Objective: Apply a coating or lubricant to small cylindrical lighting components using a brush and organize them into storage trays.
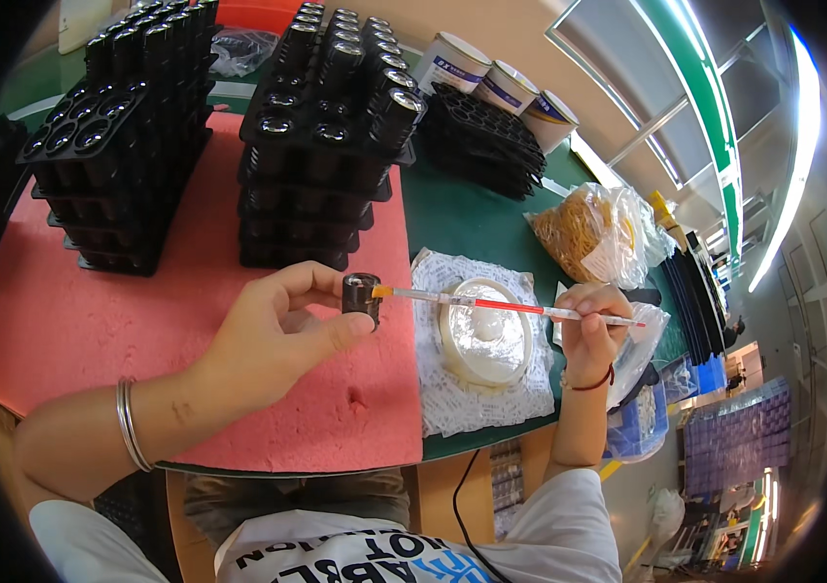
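Between the thumb and fingers of my left hand (282, 321) is a small black cylindrical part (361, 296), held above the pink foam mat (297, 418). My right hand (593, 325) grips a slim brush (511, 307) with a clear and red handle near its far end. The brush's orange-yellow tip meets the right side of the black part. Beneath the brush, a round white lidded dish (484, 335) rests on crumpled printed paper (443, 413).
Stacked black trays (311, 185) holding shiny black cylinders stand behind my left hand, with another tray stack (112, 185) farther left. White tins (452, 66) and black honeycomb trays (486, 136) sit at the back. A bag of tan bands (588, 233) lies beyond my right hand.
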Tool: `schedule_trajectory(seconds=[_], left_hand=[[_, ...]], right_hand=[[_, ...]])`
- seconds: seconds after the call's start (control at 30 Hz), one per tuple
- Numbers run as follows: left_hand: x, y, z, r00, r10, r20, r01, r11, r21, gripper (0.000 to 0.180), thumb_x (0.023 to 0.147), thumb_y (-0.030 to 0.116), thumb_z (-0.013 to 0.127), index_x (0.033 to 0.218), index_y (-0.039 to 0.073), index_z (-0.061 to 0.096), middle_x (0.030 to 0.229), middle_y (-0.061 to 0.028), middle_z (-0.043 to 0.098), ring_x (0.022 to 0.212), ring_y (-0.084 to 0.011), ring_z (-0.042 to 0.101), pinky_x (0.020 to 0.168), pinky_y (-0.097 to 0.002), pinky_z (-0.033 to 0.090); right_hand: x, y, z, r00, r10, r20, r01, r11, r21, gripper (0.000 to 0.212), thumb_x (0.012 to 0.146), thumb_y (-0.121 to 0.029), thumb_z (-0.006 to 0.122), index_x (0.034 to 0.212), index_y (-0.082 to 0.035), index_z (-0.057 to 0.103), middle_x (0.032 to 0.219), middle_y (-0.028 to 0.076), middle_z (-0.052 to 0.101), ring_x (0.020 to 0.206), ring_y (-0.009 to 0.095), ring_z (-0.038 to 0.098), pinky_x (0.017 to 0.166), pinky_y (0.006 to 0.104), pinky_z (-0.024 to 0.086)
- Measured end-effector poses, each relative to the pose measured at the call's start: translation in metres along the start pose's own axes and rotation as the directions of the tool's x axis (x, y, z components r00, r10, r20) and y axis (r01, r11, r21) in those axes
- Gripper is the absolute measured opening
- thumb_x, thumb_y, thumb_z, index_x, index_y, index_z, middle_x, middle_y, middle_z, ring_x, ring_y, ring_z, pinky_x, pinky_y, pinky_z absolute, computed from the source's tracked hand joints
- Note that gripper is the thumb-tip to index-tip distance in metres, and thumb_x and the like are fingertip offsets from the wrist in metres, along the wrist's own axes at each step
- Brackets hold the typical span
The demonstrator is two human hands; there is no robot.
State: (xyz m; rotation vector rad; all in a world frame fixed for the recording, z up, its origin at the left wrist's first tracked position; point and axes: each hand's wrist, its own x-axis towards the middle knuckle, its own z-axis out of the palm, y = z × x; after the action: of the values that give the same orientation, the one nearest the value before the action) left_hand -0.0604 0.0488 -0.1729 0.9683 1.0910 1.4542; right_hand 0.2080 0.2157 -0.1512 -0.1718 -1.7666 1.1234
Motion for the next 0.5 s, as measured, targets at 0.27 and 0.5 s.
schedule_trajectory(seconds=[0.27, 0.5], left_hand=[[-0.0032, 0.0083, -0.0006, 0.996, -0.056, 0.07, 0.056, 0.998, -0.004, 0.028, 0.081, 0.008, 0.056, 0.107, -0.002, 0.05, 0.098, -0.0042, 0.056, 0.08, -0.0061, 0.052, 0.072, -0.0199, 0.042], [0.0, 0.0023, 0.0, 0.996, -0.01, 0.09, 0.011, 1.0, -0.013, 0.033, 0.082, 0.012, 0.055, 0.113, 0.003, 0.049, 0.09, 0.0013, 0.057, 0.064, -0.0004, 0.042, 0.051, -0.0158, 0.033]], right_hand=[[0.001, -0.0008, -0.0027, 1.0, 0.025, -0.002, -0.025, 1.0, 0.01, 0.024, 0.073, -0.018, 0.066, 0.073, 0.004, 0.057, 0.072, 0.016, 0.059, 0.066, 0.021, 0.058, 0.06, 0.0266, 0.047], [0.0039, -0.0006, -0.0076, 1.0, 0.007, -0.013, -0.007, 1.0, -0.003, 0.023, 0.073, -0.017, 0.065, 0.074, 0.004, 0.057, 0.072, 0.017, 0.059, 0.064, 0.021, 0.058, 0.059, 0.0273, 0.048]])
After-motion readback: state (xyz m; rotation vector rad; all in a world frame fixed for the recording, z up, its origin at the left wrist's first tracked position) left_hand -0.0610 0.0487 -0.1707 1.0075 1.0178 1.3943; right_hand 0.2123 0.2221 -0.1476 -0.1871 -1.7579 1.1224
